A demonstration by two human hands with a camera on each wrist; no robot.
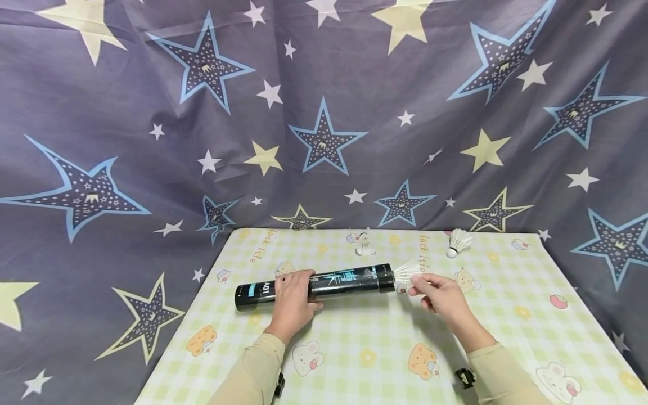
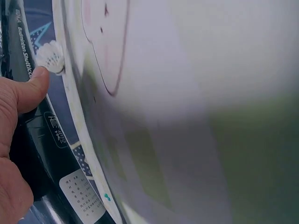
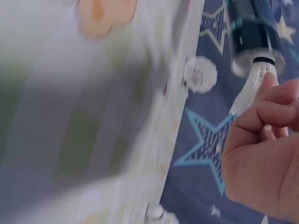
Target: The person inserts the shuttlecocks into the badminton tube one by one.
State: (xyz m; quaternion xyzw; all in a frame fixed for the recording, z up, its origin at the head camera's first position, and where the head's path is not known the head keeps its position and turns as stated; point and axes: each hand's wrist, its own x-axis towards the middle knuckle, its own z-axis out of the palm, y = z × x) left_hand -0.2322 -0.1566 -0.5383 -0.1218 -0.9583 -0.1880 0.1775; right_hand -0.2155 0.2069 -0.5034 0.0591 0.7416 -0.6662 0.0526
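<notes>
A black shuttlecock tube [image 1: 349, 279] lies slantwise over the table, its right end a little farther back. My left hand [image 1: 295, 301] grips it left of the middle, and the left wrist view shows the thumb along its printed side. At the tube's right end, my right hand [image 1: 442, 298] pinches a white shuttlecock [image 1: 405, 271] by its feathers. In the right wrist view this shuttlecock [image 3: 254, 88] has its dark-banded end at the tube's mouth and its feathers toward my fingers. The cork tip is hidden there.
Two more white shuttlecocks are at the table's back: one [image 1: 364, 246] behind the tube, another [image 1: 458, 244] farther right. A green-and-white checked cloth [image 1: 354, 371] with cartoon prints covers the table. A dark star-patterned curtain [image 1: 364, 73] hangs directly behind the back edge.
</notes>
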